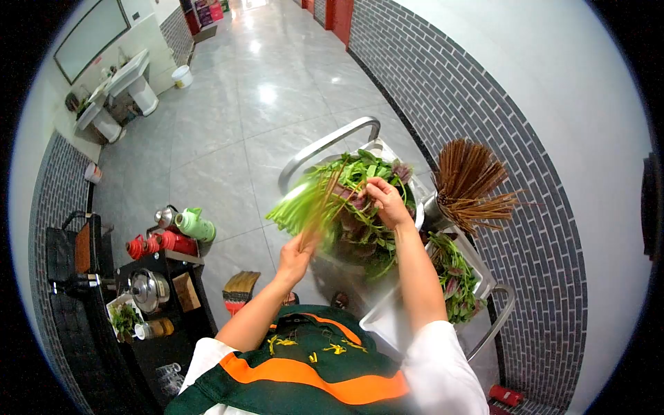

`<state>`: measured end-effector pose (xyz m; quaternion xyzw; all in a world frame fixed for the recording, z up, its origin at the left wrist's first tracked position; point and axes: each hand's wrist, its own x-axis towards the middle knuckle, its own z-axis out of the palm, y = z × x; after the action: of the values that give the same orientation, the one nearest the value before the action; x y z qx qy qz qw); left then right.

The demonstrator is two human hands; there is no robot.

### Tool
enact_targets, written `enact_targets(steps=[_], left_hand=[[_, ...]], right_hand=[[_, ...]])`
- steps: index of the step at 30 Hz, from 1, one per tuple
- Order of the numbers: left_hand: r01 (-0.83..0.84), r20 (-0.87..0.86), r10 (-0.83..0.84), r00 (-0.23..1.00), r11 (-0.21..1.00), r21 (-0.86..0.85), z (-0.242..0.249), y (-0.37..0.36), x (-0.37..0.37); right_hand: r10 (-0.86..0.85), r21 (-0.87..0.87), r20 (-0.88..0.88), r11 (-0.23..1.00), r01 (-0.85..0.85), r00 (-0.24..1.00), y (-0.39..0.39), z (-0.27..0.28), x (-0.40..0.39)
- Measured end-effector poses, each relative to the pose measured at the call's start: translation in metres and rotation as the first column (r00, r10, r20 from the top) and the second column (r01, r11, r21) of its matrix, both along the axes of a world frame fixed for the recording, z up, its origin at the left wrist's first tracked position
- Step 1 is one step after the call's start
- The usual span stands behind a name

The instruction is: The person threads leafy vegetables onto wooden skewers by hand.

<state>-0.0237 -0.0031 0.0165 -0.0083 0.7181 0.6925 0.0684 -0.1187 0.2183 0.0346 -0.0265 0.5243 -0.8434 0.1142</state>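
head view: left hand (296, 259) grips stems (299, 207), right hand (386, 203) pinches greens (355, 198) over leaf-filled tub (419, 214).

One left hand (295, 259), one right hand (387, 202) (two altogether), two sinks (130, 76), one twig broom (474, 183)

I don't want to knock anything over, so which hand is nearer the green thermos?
The left. The left hand, gripping leafy stems, is to the right of the green thermos; the right hand is farther right, at the piled greens.
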Motion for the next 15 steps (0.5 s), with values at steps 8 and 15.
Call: enact_targets(steps=[8,15], left_hand=[[0.095,0.008,-0.094,0.996,0.994,-0.062,0.004,0.0033,0.0011],[0.105,0.016,-0.104,0.994,0.993,-0.062,0.0041,0.0032,0.0017]], right_hand=[[-0.125,-0.124,-0.011,0.985,0.123,0.992,0.0024,0.0044,0.0064],[-0.065,-0.051,-0.066,0.997,0.062,0.996,0.0085,0.0016,0.0058]])
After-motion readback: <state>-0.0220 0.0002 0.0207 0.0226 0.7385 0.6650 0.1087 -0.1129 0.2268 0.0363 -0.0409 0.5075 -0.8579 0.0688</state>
